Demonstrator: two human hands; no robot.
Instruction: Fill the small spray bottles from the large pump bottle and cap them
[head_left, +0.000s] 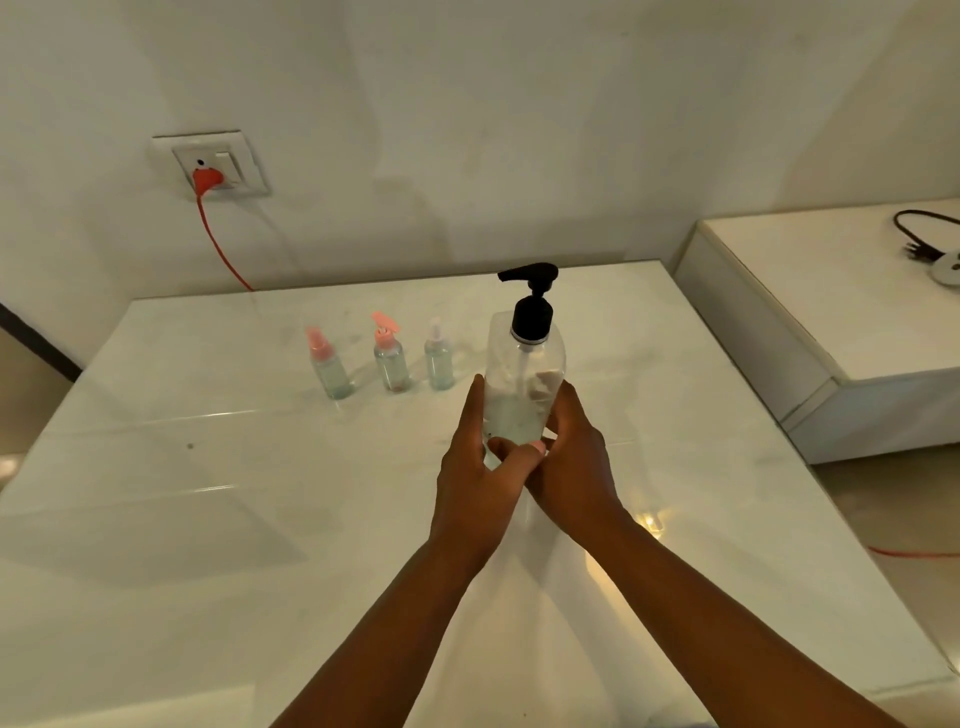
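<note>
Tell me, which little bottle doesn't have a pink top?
The small bottle on the right, the one closest to the big pump bottle. Its top looks pale and whitish, while the left bottle and the middle bottle have pink tops.

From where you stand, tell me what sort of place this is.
Probably a room in a home: a glossy white table against a plain wall, a wall socket with a red plug, and a low white cabinet alongside.
</note>
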